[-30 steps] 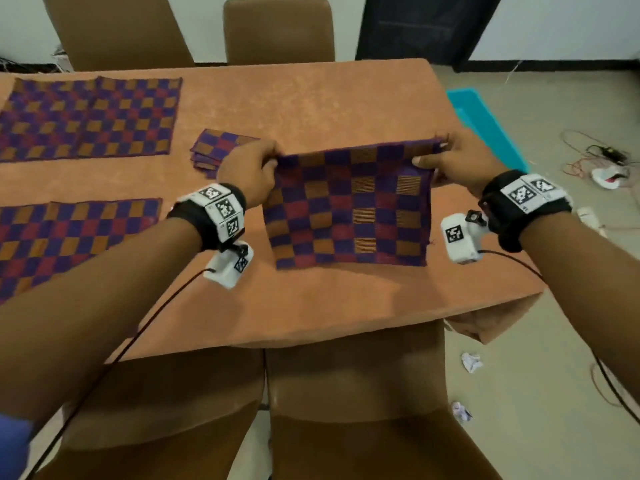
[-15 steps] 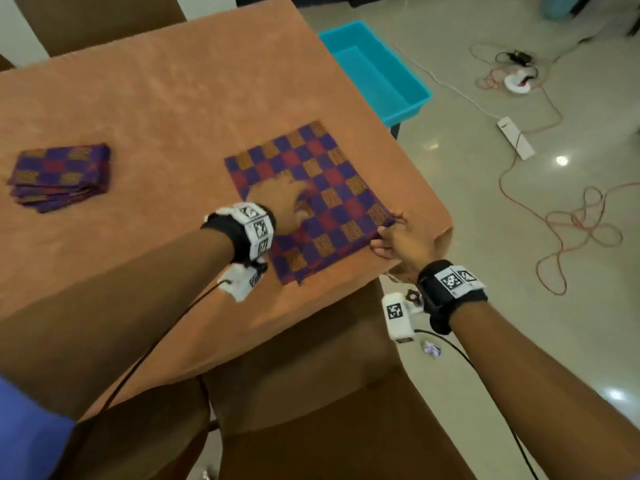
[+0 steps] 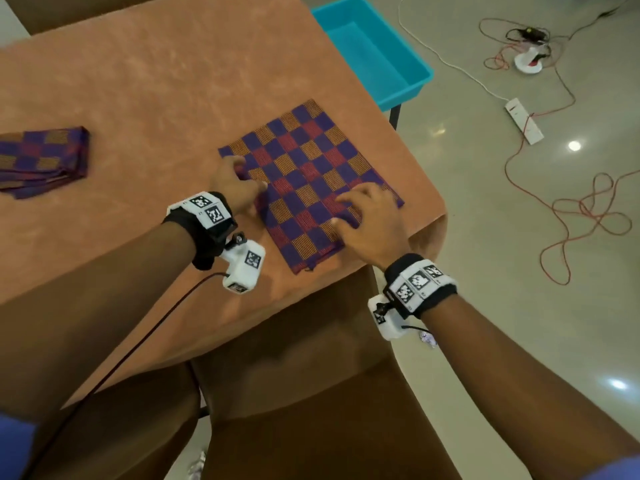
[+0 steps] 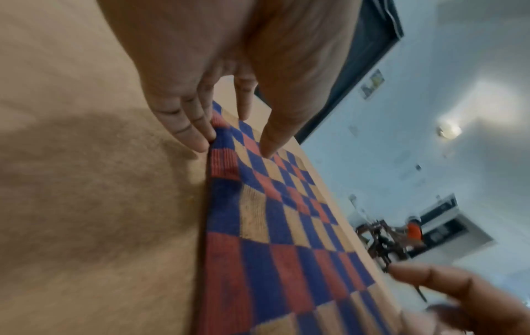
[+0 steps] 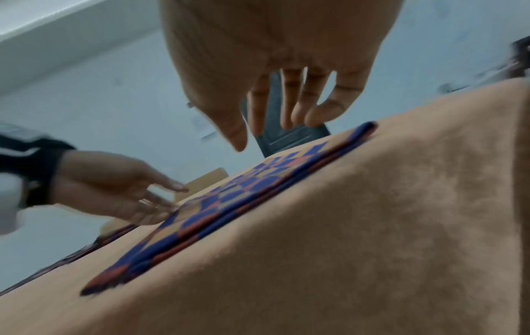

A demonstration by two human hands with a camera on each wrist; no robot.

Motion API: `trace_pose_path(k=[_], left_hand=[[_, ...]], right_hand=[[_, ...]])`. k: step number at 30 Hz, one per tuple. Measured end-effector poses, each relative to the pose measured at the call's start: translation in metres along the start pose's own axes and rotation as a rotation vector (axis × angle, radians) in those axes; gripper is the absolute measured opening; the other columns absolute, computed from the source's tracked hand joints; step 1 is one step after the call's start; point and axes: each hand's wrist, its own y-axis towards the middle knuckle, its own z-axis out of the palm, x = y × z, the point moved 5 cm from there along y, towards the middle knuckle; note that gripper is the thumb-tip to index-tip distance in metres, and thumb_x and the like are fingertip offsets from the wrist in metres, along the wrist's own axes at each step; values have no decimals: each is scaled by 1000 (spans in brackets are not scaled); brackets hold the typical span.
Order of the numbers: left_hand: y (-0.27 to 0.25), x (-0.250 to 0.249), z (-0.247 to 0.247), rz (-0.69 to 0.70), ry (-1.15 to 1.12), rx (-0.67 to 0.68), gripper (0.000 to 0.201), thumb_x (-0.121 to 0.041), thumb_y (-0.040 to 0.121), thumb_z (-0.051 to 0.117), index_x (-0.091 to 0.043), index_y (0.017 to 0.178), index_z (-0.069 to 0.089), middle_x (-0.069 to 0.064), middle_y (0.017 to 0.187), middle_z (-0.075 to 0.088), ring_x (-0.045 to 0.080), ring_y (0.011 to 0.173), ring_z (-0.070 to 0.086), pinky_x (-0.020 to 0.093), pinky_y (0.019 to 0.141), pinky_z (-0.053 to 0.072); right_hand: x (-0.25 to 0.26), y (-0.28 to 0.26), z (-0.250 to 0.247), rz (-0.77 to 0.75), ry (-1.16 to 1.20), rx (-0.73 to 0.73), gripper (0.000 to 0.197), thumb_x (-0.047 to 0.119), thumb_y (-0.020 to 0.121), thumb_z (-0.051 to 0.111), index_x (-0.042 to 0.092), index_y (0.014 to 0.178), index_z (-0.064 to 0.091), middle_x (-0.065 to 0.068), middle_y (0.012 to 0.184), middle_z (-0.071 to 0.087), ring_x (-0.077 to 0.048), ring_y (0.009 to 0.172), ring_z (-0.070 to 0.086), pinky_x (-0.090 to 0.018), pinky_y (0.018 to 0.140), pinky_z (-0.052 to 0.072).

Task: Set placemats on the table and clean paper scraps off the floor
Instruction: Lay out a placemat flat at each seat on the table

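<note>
A folded purple, red and orange checkered placemat [image 3: 311, 168] [image 4: 286, 226] [image 5: 229, 197] lies flat on the table's [image 3: 156, 98] near right corner. My left hand [image 3: 249, 174] [image 4: 235, 136] rests at the mat's left edge, fingers straight along the edge and thumb tip on the cloth. My right hand [image 3: 353, 209] [image 5: 272, 127] is spread over the mat's near right part with relaxed fingers; in the right wrist view they hang just above the cloth. A crumpled paper scrap [image 3: 427, 339] lies on the floor beside my right wrist, another [image 3: 197, 469] under the chairs.
A stack of folded placemats [image 3: 41, 157] sits at the table's left. A turquoise bin [image 3: 374, 50] stands beyond the table's right edge. Brown chairs [image 3: 311, 393] are tucked in below me. Red cables [image 3: 588, 216] and a white power strip [image 3: 523, 121] lie on the floor to the right.
The placemat, held up by both hands a second ago, now lies on the table corner. My right hand moved from its near corner onto its top; my left shifted to its left edge.
</note>
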Motion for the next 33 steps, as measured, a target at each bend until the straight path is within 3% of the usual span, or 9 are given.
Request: trace_pose_path(k=[5, 9, 12, 14, 18, 21, 24, 28, 33], left_hand=[[21, 12, 0, -178, -287, 58, 74, -18, 58, 77, -21, 123, 43, 10, 118, 64, 27, 100, 64, 36, 74, 52], [10, 1, -2, -119, -182, 125, 47, -7, 77, 75, -11, 117, 50, 10, 82, 62, 18, 64, 59, 31, 56, 47], [2, 7, 1, -72, -99, 135, 38, -4, 80, 73, -12, 111, 51, 15, 97, 62, 25, 79, 63, 38, 73, 55], [-8, 8, 3, -4, 12, 155, 37, -7, 81, 72, -14, 110, 50, 11, 102, 58, 25, 81, 61, 33, 70, 57], [-29, 4, 9, 223, 323, 270, 65, -6, 78, 71, -17, 136, 44, 8, 127, 51, 26, 111, 55, 35, 93, 50], [-43, 14, 13, 306, 573, 440, 94, -9, 74, 74, -34, 149, 24, 9, 153, 21, 29, 138, 32, 40, 110, 37], [-55, 15, 14, 432, 749, 385, 90, -21, 74, 77, -40, 147, 28, 9, 158, 6, 33, 144, 18, 44, 113, 32], [-63, -4, 6, 638, 673, 177, 41, -19, 86, 63, -23, 127, 62, 13, 141, 42, 33, 124, 45, 37, 94, 41], [-65, -5, -31, 762, 589, 88, 30, -6, 89, 53, -11, 113, 69, 15, 112, 65, 33, 102, 59, 34, 79, 43]], right_hand=[[39, -14, 57, -242, -289, 357, 70, 62, 75, 62, 36, 138, 46, 1, 152, 35, -25, 135, 33, -48, 100, 38], [28, -16, 58, -277, -266, 408, 73, 55, 75, 65, 37, 142, 41, 2, 158, 27, -24, 143, 24, -50, 103, 34], [25, -17, 56, -268, -253, 395, 65, 52, 80, 63, 39, 141, 43, 4, 158, 26, -21, 145, 22, -50, 106, 32], [26, -16, 56, -265, -246, 384, 56, 49, 86, 60, 39, 139, 46, 5, 158, 28, -20, 145, 22, -52, 106, 32], [26, -10, 54, -256, -173, 334, 40, 47, 95, 47, 33, 131, 58, 4, 152, 41, -19, 142, 33, -50, 106, 37], [27, -3, 51, -224, -83, 333, 39, 48, 98, 42, 28, 122, 66, 2, 144, 51, -20, 134, 42, -45, 105, 39], [31, 3, 48, -221, -62, 311, 37, 43, 100, 43, 24, 116, 70, 1, 136, 57, -21, 122, 49, -44, 97, 44], [44, 4, 46, -233, 85, 169, 37, 42, 99, 44, 21, 116, 69, 3, 124, 64, -16, 106, 56, -40, 88, 47], [57, 2, 51, -319, -3, 122, 45, 48, 89, 53, 30, 131, 57, 5, 133, 60, -17, 119, 53, -46, 92, 47]])
